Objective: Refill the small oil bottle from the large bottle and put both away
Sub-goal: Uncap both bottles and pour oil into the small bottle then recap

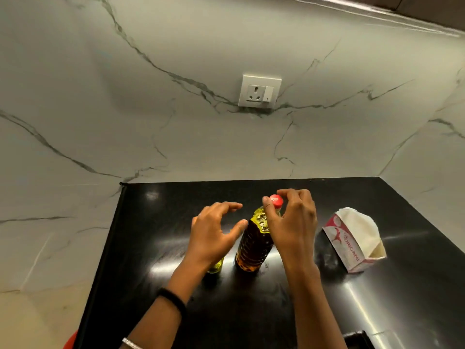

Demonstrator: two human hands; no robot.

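The large oil bottle point(254, 244) stands upright on the black counter point(151, 248), filled with amber oil and closed by a red cap point(276, 200). My right hand point(293, 222) curls round the neck, thumb and fingers pinching the red cap. My left hand point(214, 231) hovers just left of the bottle with fingers spread and relaxed; its thumb tip is at the bottle's shoulder. The small oil bottle point(215, 266) stands left of the large one, mostly hidden under my left hand; only its yellow-green base shows.
A white and red paper packet point(352, 239) lies on its side on the counter to the right. A marble wall with a socket point(259, 91) rises behind. A dark object point(357, 337) sits at the counter's near edge, bottom right.
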